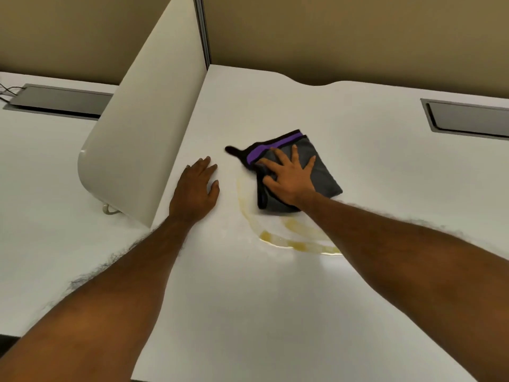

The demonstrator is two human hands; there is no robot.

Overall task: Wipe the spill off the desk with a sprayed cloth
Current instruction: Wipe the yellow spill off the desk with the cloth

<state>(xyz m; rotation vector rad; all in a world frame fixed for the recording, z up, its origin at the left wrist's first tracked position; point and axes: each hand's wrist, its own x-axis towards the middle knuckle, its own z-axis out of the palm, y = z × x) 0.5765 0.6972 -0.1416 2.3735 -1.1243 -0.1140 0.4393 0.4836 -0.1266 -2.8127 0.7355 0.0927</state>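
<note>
**Risk.** Nearest the viewer, the yellowish liquid spill (296, 242) lies in curved streaks on the smooth white bench (248, 312). It has a thicker bead along its near edge and a thin arc running up toward the cloth. The right forearm (399, 244) crosses above the right end of the streaks. If it drops, it would likely pick up liquid and smear it.

The grey microfibre cloth with black and purple edging (321, 172) sits just beyond the spill. Whether its near edge touches the upper streaks cannot be told. A stroke pushed away from the body would miss the main bead. A careless pull toward the body could drive liquid toward the bench's front edge. The cloth is folded unevenly, with a black corner trailing left that could drag residue onto dry surface. Whether the cloth is damp cannot be told.

**Pose.** The left hand (196, 188) lies palm-down on the bench just left of the thin arc, fingers straight and close together. Its grip is apart and holds nothing, and it appears to be bracing. The right hand (289, 179) presses palm-down on the cloth, fingers straight and spread, thumb at the bunched left edge. Its grip is apart too, pressing rather than clamping.

Farther off, a rounded cream divider panel (143, 128) stands to the left.
</note>
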